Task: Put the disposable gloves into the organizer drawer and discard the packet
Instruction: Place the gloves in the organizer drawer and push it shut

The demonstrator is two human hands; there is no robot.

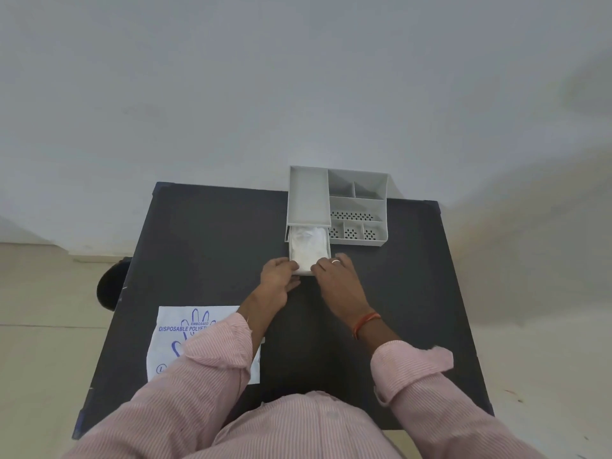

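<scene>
Head view: left hand [280, 272] and right hand [335, 276] grip the boxy plastic drawer [291, 248] of crinkled gloves [309, 245].

matt plastic organizer [359, 207], crinkled filmy gloves [309, 246], matt dark table [205, 246].

Your left hand [280, 271] sits at the near-left corner of the pulled-out white plastic drawer [305, 272], thumb over the front lip and fingers curled beneath it; your right hand [334, 274] meets the near-right corner of the drawer, fingers bent onto its front edge, a silver ring [335, 261] on one of them; both forearms reach forward and converge on the drawer; your right wrist wears an orange thread band [366, 321]; your pink striped sleeves [215, 359] end in turned-back cuffs, well short of the drawer.
</scene>
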